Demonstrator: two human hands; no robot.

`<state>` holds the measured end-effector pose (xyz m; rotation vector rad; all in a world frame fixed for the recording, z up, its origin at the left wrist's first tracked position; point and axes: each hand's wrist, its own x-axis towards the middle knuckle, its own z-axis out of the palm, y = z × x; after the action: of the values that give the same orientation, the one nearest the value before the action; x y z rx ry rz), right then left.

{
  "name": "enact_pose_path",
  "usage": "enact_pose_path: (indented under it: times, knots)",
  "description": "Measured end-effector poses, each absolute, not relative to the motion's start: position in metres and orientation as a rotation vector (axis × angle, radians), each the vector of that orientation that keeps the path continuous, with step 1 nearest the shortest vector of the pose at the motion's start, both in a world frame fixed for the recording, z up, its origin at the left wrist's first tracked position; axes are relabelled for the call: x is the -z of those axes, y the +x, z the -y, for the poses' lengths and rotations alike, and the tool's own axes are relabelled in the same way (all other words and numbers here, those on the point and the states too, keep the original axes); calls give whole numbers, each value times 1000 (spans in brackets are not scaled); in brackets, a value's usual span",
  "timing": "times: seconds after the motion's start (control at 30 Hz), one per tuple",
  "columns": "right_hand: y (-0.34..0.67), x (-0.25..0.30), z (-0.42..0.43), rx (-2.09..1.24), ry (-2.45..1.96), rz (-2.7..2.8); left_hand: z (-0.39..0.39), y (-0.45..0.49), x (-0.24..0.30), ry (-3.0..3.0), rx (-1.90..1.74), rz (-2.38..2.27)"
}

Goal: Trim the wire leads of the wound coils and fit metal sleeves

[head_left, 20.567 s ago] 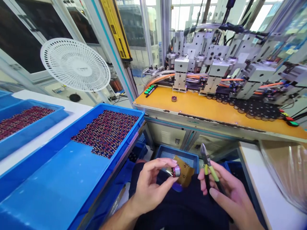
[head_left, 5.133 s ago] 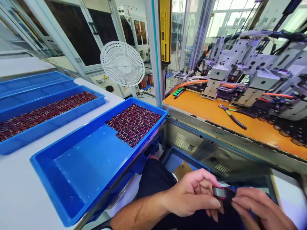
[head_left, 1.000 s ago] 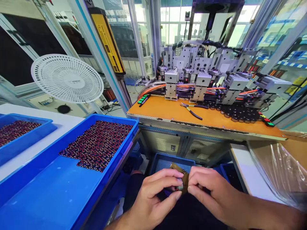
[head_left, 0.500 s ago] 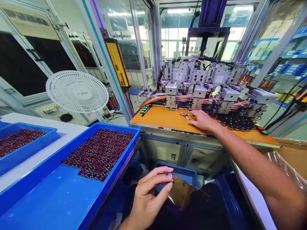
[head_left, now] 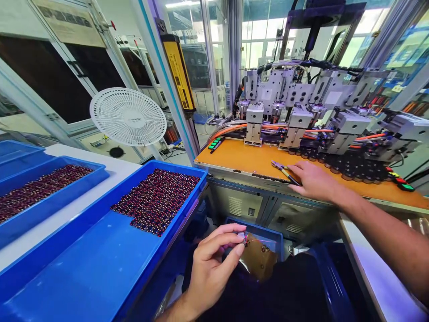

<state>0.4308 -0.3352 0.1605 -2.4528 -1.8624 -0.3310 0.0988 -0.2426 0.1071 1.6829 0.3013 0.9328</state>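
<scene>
My left hand (head_left: 211, 264) is low in front of me, thumb and fingers pinched on a small silvery motor part (head_left: 241, 235) with reddish wire. Under it lies a brown sheet (head_left: 259, 261) over my dark lap. My right hand (head_left: 313, 181) reaches out to the orange machine bench (head_left: 244, 158) and closes round the handles of the small cutting pliers (head_left: 281, 169), whose jaws point left on the bench top.
A blue tray (head_left: 100, 264) at my left holds several rows of red wound parts (head_left: 157, 199); another blue tray (head_left: 43, 192) lies further left. A white fan (head_left: 128, 117) stands behind. The assembly machine (head_left: 301, 107) with black parts (head_left: 355, 163) fills the bench's back. A blue bin (head_left: 268, 230) sits below.
Both hands were together on the small part a second ago. My right hand left it, reached to the bench, and now has the pliers, drawn toward the front edge. The left hand stays.
</scene>
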Motion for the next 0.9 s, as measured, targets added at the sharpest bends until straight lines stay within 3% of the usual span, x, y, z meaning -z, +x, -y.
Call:
enact_pose_path:
  times: [0.17, 0.23, 0.33, 0.47, 0.9]
  knots:
    - [373, -133, 387, 356, -2302, 1792, 245, 102, -106, 1652, -932, -249]
    - [334, -111, 408, 104, -2034, 1595, 245, 103, -106, 1653, -945, -238]
    - [276, -74, 435, -538, -1793, 1255, 244, 103, -104, 1670, -960, -226]
    - [229, -48, 448, -964, -1466, 950, 245, 104, -103, 1702, -946, -210]
    - [217, -71, 426, -884, -1154, 1054, 245, 103, -99, 1722, -927, -156]
